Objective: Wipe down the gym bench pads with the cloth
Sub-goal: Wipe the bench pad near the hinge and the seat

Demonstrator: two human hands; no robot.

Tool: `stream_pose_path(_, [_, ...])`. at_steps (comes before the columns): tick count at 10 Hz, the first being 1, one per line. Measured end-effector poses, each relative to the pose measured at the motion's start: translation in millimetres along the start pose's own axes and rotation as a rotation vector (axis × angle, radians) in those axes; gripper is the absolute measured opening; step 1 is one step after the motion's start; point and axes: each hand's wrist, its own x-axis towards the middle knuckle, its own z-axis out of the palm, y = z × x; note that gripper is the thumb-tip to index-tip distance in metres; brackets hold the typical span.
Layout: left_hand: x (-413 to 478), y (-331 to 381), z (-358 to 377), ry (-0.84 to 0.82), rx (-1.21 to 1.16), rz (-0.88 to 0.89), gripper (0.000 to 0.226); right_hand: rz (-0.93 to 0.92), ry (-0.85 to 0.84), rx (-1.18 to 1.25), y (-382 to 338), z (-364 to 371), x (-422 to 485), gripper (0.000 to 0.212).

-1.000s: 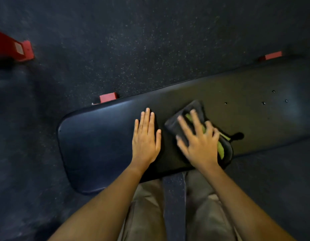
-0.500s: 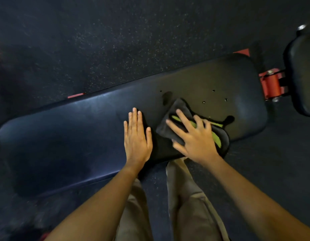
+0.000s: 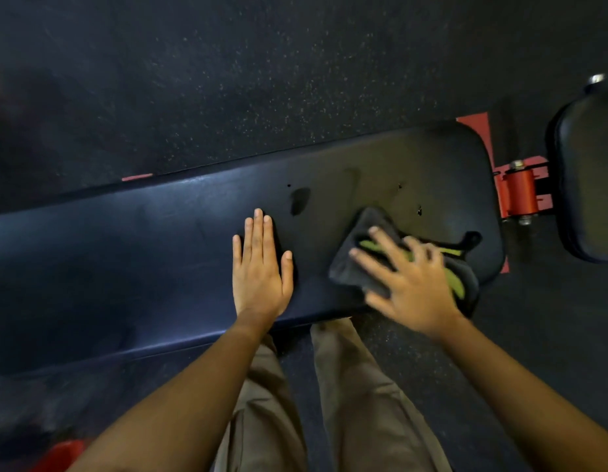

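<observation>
Speckled floor; one bench pad [image 3: 159, 260] bears two hands, one cloth [image 3: 357, 264]

A long black pad [image 3: 125, 267] stands over the speckled floor [image 3: 227, 80]. On it rest the left grip [image 3: 260, 277], flat, and a dark cloth [image 3: 347, 267] under the right grip [image 3: 415, 287], near its right end.

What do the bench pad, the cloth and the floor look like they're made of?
Bench pad: likely vinyl or faux leather, smooth black with a soft sheen along its edge. Cloth: soft dark fabric with green trim, perhaps microfibre; it bunches under the right hand. Floor: apparently rubber matting, matte black with pale flecks.
</observation>
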Motion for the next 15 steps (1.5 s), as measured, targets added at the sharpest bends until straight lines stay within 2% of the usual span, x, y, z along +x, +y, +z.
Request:
stream_pose_path(1, [-1.3,-0.3,1.0,0.002,0.007,0.002,0.060,0.545,0.024,0.056,12.9,-2.9,43.9,0.061])
stream_pose_path(2, [0.0,-1.1,1.6,0.006,0.006,0.008,0.061,0.703,0.011,0.060,-10.5,-6.8,98.8,0.064])
stream_pose_path(3, [0.0,-0.9,1.4,0.010,-0.012,0.015,0.060,0.171,-0.001,0.015,-30.1,0.1,67.7,0.066])
stream_pose_path(4, [-0.7,-0.5,0.3,0.012,-0.007,0.014,0.060,-0.143,0.007,0.051,-2.5,2.8,10.7,0.065])
stream_pose_path(5, [-0.9,0.4,0.5,0.013,-0.007,0.008,0.060,0.151,0.018,0.052,36.7,-1.1,16.2,0.065])
stream_pose_path(6, [0.5,1.1,0.4,0.012,-0.014,0.000,0.060,0.741,0.045,0.152,37.8,-10.5,86.7,0.066])
stream_pose_path(7, [1.4,5.8,-1.6,0.025,-0.056,0.002,0.058,0.585,0.010,0.086,7.0,-10.9,115.6,0.067])
stream_pose_path(8, [2.9,23.8,-1.7,0.028,-0.101,0.051,0.057,0.095,0.021,0.051,-2.9,-1.2,58.5,0.065])
stream_pose_path(9, [6.4,47.8,1.1,0.023,-0.143,0.078,0.056,0.051,0.018,0.065,31.8,0.8,1.2,0.065])
stream_pose_path(10, [13.4,68.6,5.2,0.007,-0.161,0.119,0.056,0.515,0.001,0.137,86.4,-0.7,3.3,0.064])
stream_pose_path(11, [26.6,88.7,11.9,-0.010,-0.164,0.166,0.056,1.006,-0.026,0.222,109.8,-10.3,57.0,0.066])
stream_pose_path(12, [42.0,106.7,16.0,0.007,-0.166,0.141,0.056,0.618,-0.031,0.169,86.8,-13.4,67.8,0.067])
stream_pose_path(13, [55.9,123.0,18.7,0.017,-0.165,0.123,0.055,0.283,0.002,0.156,76.5,-3.5,7.1,0.066])
stream_pose_path(14, [70.1,140.6,21.4,0.006,-0.154,0.183,0.056,0.554,0.031,0.248,90.0,2.6,-40.1,0.061])
stream_pose_path(15, [83.9,166.1,27.2,0.000,-0.143,0.244,0.057,0.830,-0.020,0.342,118.7,3.2,-14.0,0.061])
